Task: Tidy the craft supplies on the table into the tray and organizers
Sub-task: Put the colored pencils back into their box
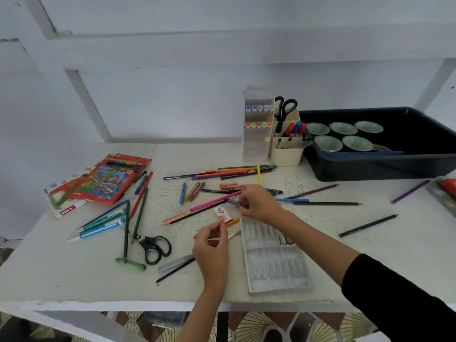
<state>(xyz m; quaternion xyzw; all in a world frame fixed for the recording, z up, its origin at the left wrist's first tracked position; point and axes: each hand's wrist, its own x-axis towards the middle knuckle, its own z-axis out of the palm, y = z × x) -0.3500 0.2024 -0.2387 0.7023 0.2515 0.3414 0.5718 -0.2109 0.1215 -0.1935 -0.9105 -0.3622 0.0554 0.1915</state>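
Note:
Coloured pencils, pens and crayons lie scattered over the white table. My right hand pinches a small purple piece near the middle of the table. My left hand pinches the end of an orange pencil, just below a white eraser with a red label. A clear plastic case lies under my right forearm. At the back right stand a black tray with several green cups, a cream pen holder and a clear marker organizer.
Black scissors lie at the front left beside a green pen. A red pencil box rests on papers at the far left. Loose pencils lie right of my arm. A red item sits at the right edge.

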